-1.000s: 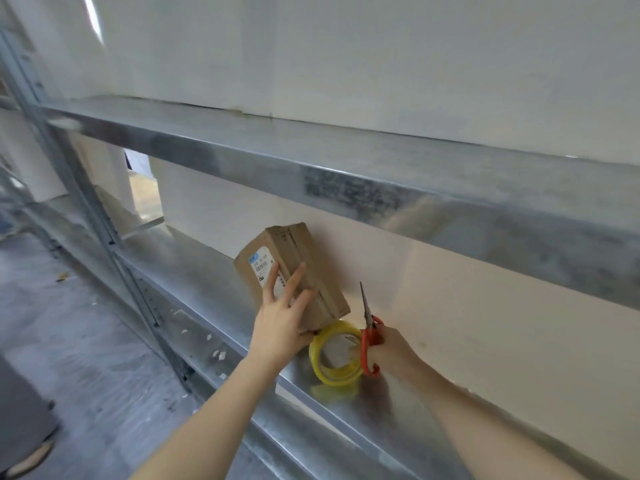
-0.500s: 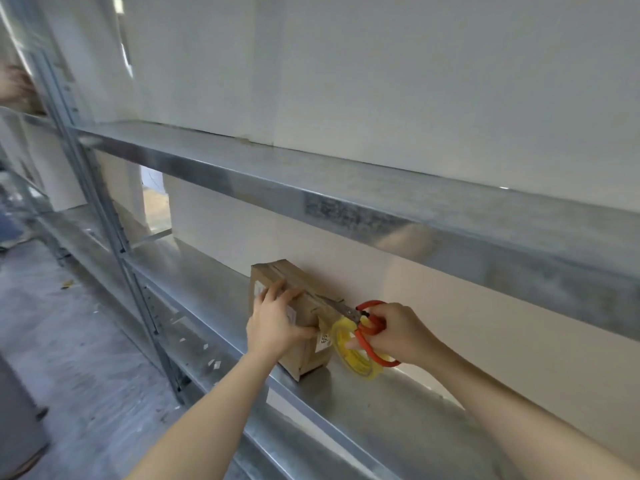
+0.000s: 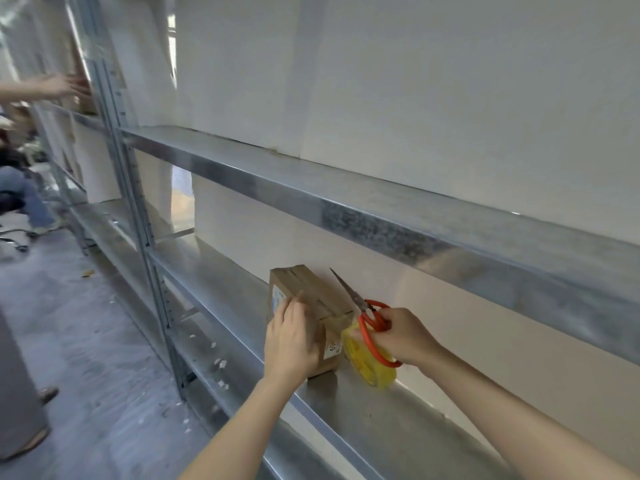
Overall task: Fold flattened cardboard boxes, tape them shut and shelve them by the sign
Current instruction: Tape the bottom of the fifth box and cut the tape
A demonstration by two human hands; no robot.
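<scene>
A small taped cardboard box (image 3: 317, 299) with a white label stands on the middle metal shelf (image 3: 221, 285), against the wall. My left hand (image 3: 289, 336) lies flat against the box's front face, fingers straight. My right hand (image 3: 403, 336) grips red-handled scissors (image 3: 369, 315), blades pointing up and left over the box. The same hand also holds a yellow tape roll (image 3: 369, 362) on edge, right beside the box. No sign is in view.
An upper metal shelf (image 3: 381, 209) overhangs the box. A steel upright (image 3: 138, 216) stands to the left. Another person's hand (image 3: 62, 86) reaches into the neighbouring rack at far left. White paper scraps litter the lower shelf and the grey floor (image 3: 79, 323).
The box went from tilted in my left hand to standing flat on the shelf. My right hand brought the scissors and tape roll up against the box's right end.
</scene>
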